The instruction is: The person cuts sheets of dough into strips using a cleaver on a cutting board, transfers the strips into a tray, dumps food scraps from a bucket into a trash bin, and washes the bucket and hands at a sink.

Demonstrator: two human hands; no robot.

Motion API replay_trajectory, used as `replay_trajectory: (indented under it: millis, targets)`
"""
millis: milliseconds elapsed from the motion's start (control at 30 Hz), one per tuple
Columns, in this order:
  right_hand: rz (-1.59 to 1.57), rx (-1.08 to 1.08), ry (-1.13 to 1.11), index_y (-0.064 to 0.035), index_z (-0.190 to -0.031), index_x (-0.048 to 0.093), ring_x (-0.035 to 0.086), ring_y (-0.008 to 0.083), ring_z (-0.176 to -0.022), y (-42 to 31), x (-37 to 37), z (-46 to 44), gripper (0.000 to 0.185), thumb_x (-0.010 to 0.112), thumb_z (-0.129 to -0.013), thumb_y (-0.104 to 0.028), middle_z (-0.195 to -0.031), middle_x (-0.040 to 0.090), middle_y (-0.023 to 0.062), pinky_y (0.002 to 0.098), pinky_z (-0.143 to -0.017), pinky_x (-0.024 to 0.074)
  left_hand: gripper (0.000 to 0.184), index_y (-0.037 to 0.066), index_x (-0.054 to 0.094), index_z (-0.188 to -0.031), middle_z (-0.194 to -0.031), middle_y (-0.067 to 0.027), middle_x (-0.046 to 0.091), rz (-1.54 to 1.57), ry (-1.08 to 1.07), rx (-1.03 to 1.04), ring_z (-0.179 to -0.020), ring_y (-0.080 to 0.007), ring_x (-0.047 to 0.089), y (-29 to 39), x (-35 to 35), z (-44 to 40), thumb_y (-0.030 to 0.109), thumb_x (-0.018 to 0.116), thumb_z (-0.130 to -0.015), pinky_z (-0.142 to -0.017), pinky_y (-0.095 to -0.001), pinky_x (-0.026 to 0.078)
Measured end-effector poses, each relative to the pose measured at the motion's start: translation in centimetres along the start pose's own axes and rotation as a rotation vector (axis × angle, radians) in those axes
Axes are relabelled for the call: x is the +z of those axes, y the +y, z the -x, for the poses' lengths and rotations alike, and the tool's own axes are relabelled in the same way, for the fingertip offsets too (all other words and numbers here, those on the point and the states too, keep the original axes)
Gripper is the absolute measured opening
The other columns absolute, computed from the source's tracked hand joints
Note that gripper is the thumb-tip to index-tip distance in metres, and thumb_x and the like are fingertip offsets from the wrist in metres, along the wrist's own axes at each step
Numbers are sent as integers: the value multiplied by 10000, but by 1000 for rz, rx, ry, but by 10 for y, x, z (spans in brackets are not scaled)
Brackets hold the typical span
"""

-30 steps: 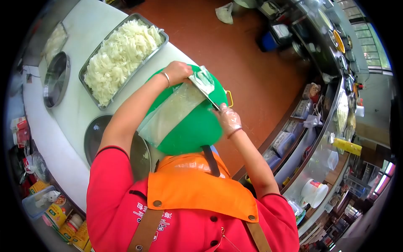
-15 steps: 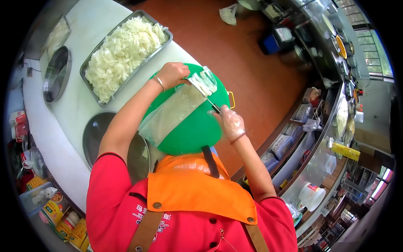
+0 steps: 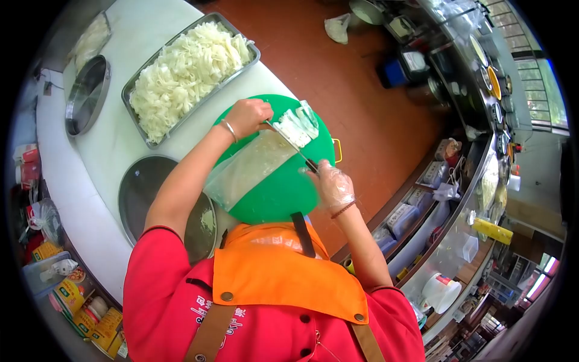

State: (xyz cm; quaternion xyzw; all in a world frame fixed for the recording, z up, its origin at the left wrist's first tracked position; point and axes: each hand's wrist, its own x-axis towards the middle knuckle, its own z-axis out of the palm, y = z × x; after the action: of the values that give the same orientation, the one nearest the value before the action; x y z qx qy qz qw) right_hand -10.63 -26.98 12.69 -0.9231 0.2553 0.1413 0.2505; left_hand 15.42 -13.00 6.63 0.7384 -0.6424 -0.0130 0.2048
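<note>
My right hand (image 3: 335, 186), in a clear plastic glove, is closed around the handle of a knife (image 3: 291, 138). Its blade lies across the far end of a pale, translucent noodle sheet (image 3: 250, 166) on a round green cutting board (image 3: 274, 202). Just beyond the blade sit several cut white strips (image 3: 298, 125). My left hand (image 3: 251, 117), with a bracelet at the wrist, has its fingers curled together at the sheet's far edge by the blade tip. What those fingers grip is hidden.
A metal tray (image 3: 205, 99) heaped with white flat noodles (image 3: 187, 72) stands on the white counter (image 3: 136, 30). A large round dark pan (image 3: 142, 190) is partly under my left arm. Another round pan (image 3: 87, 96) lies farther left. Reddish floor (image 3: 356, 90) and a shelved workbench (image 3: 443, 193) are to the right.
The cut strips beyond the blade now lie shifted slightly and show more spread out. Both hands stay at the sheet's end with the knife. The whole view has shifted a little.
</note>
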Motion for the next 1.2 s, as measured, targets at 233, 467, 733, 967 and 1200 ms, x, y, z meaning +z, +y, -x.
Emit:
replay_trajectory:
  millis: [233, 467, 733, 967, 1200]
  targets:
    - [13, 35, -51, -14, -957, 546, 683, 399, -775, -11, -1, 10, 509, 551, -932, -522, -816, 687, 227, 488, -714, 544, 216, 137, 614, -732, -762, -15, 614, -29, -82, -33, -797, -231, 630, -9, 0, 5, 231, 799, -673, -692, -373, 520]
    - [-9, -16, -32, -19, -969, 553, 679, 408, -768, -15, 12, 11, 475, 560, -938, -493, -824, 682, 242, 498, -684, 543, 256, 133, 605, -736, -771, -20, 608, -53, -98, -14, -810, -226, 632, 3, -4, 23, 321, 776, -706, -709, -371, 524]
    - [-24, -104, 9, -21, -944, 550, 670, 413, -752, -23, 18, 14, 442, 567, -945, -462, -801, 669, 252, 501, -655, 535, 233, 141, 598, -736, -761, -15, 599, -44, -79, -61, -799, -227, 624, -2, -9, 36, 268, 786, -686, -688, -365, 516]
    - [-53, -89, -9, -16, -908, 536, 667, 411, -718, -29, 29, 14, 423, 590, -942, -434, -761, 666, 237, 498, -637, 533, 266, 135, 591, -727, -755, -18, 595, -43, -80, -37, -791, -226, 622, -1, -5, 51, 305, 787, -669, -685, -372, 511]
    - [-30, -107, -14, -18, -909, 524, 663, 415, -710, -25, 45, 10, 427, 596, -938, -438, -765, 666, 238, 500, -635, 531, 296, 132, 566, -717, -738, -14, 580, -67, -58, -34, -770, -221, 614, 0, -6, 60, 302, 797, -642, -672, -356, 508]
